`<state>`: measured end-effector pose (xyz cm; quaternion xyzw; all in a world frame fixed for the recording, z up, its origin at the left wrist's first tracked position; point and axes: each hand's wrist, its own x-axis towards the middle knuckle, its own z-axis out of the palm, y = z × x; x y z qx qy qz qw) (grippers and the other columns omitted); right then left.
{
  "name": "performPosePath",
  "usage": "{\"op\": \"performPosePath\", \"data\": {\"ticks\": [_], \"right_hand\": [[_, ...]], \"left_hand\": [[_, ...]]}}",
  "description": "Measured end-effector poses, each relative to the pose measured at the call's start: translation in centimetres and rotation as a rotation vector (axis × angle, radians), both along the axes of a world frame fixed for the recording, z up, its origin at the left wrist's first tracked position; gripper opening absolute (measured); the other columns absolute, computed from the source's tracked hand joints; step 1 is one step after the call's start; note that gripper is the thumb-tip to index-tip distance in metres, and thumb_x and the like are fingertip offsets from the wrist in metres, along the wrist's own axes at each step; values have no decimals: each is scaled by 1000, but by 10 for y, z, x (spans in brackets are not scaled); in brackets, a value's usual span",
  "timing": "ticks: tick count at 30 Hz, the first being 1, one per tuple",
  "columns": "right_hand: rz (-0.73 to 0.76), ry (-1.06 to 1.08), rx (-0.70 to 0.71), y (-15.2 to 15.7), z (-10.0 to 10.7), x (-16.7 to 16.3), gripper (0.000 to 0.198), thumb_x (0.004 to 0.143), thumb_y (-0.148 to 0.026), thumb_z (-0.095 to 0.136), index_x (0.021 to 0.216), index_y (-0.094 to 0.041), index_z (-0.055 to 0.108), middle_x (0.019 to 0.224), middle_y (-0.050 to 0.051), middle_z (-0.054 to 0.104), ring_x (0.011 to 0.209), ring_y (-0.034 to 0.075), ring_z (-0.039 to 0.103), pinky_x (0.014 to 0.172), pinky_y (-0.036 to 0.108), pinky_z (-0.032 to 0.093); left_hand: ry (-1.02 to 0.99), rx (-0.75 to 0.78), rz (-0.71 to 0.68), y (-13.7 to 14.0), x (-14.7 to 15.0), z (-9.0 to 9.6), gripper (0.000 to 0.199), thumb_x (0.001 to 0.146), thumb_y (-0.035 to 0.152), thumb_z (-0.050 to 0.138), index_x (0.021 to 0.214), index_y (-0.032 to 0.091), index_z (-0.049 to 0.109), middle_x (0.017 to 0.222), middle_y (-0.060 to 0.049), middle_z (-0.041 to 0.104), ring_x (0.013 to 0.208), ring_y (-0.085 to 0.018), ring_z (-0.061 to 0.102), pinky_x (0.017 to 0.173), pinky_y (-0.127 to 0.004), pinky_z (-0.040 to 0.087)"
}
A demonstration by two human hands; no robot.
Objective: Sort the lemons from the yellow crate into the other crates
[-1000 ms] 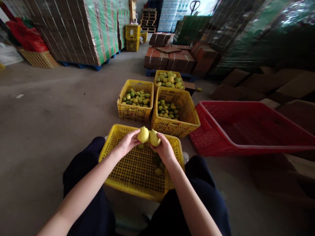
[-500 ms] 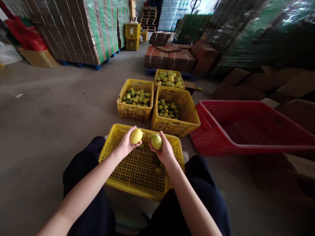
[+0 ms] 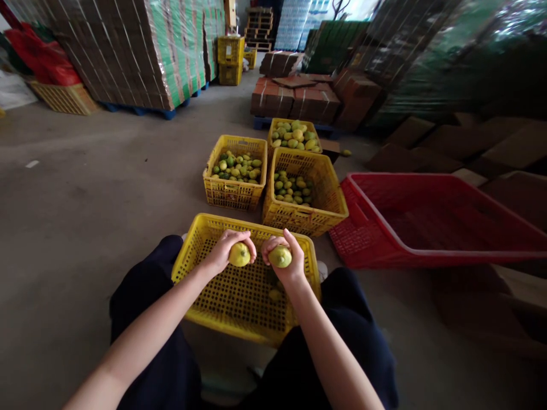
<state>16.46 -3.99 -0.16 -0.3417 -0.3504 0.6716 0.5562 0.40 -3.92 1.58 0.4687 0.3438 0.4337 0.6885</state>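
The left hand (image 3: 222,250) is curled round a yellow lemon (image 3: 240,254), and the right hand (image 3: 294,259), thumb raised, cups a greener lemon (image 3: 280,256); each fruit sits within the fingers, the two apart, above a perforated yellow crate (image 3: 233,299). Each should be light for one hand and firm, with slight give under a waxy, perhaps slippery rind that hard pressure might bruise; the rounded middle looks the best place to hold, leaving the ends free. The left one is plain yellow with a small darker mark on the end facing the wearer; the right one is pale yellow-green with a blunt nub. Below the right hand, another lemon (image 3: 274,295) lies in the crate's shadow.
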Motion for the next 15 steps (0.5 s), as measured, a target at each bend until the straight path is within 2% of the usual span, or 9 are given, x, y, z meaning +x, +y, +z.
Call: {"op": "performPosePath", "data": {"ticks": [5,9,15], "right_hand": [[48,-50,115,-6,5,-2,51,80,-55,56,43,-21,65,42,5,52,43,15,47,39,27,35],[66,-98,101,-7,7,-2,54,79,-57,55,41,-21,63,42,5,50,43,15,46,43,30,39],[69,-76,98,-6,7,-3,52,79,-54,53,41,-21,64,41,5,50,44,16,47,48,32,43]], "left_hand": [[29,141,-89,-4,-4,2,44,78,47,55,51,17,72,52,-10,65,53,-18,57,61,-31,43],[106,210,-115,-7,-5,3,41,80,45,55,57,17,75,60,-10,69,57,-19,59,66,-31,44],[128,224,-99,-9,-4,4,41,81,45,55,58,18,76,61,-10,69,60,-19,60,69,-32,45]]}}
